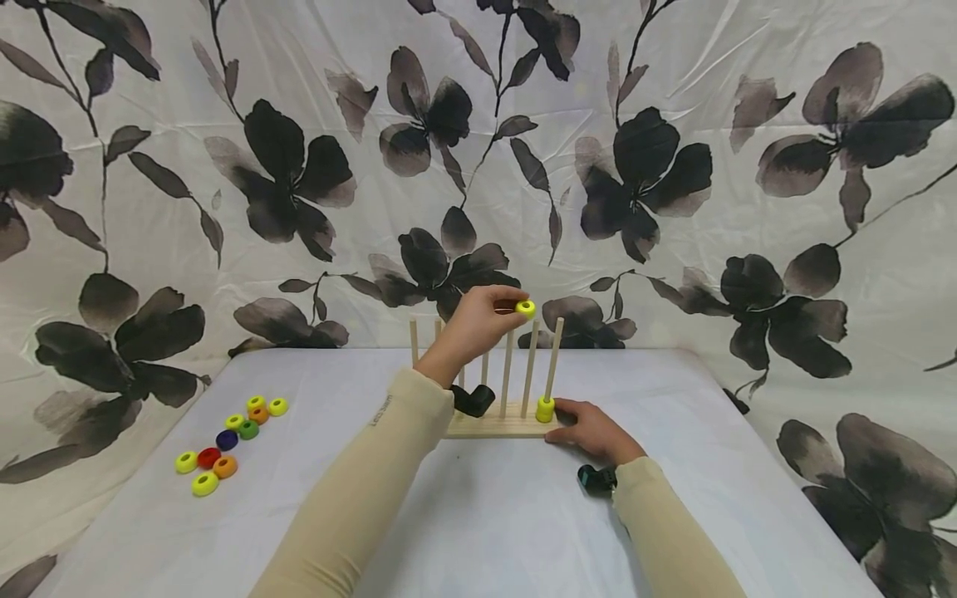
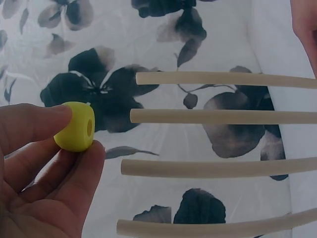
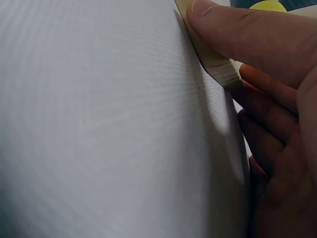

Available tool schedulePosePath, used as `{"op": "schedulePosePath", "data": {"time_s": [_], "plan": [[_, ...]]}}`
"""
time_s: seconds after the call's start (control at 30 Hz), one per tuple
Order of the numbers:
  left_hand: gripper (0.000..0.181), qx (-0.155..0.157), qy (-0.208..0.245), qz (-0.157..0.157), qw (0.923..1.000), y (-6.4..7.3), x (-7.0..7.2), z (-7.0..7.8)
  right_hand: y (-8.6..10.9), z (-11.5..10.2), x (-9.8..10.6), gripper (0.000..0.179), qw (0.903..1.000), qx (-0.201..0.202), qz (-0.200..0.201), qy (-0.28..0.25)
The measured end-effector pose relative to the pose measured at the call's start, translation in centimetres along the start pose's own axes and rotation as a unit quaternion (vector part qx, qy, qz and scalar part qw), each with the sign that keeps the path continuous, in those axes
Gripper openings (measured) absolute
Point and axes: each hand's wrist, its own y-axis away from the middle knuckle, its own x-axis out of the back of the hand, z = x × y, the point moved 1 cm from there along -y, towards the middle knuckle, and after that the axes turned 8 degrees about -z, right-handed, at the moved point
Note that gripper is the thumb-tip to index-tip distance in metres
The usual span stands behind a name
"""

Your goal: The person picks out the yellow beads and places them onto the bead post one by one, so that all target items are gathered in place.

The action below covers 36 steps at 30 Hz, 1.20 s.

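My left hand pinches a yellow bead between thumb and fingers, level with the tops of the wooden pegs. In the left wrist view, the bead shows its hole facing the peg ends, apart from them. A wooden peg stand carries a row of upright pegs. Yellow beads sit at the bottom of its rightmost peg. At the stand's right end, my right hand grips the base. In the right wrist view, the thumb lies on the base's edge, with the fingers at its end.
Loose beads lie on the left of the white table: several yellow, some orange, one red, one green and one dark blue. A flower-printed cloth hangs behind the table.
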Motion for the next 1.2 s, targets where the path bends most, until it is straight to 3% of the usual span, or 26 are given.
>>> {"op": "schedulePosePath", "data": {"time_s": [0.57,1.2], "plan": [[0.034,-0.005,0.009,0.002,0.9999,-1.9,-1.5,0.5,-0.1,0.0,0.0,0.075,1.0,0.002,-0.001,-0.001],[0.034,-0.002,-0.025,-0.024,0.9994,-3.5,-2.6,0.5,0.0,-0.2,0.0,0.074,1.0,-0.002,0.004,0.004]]}}
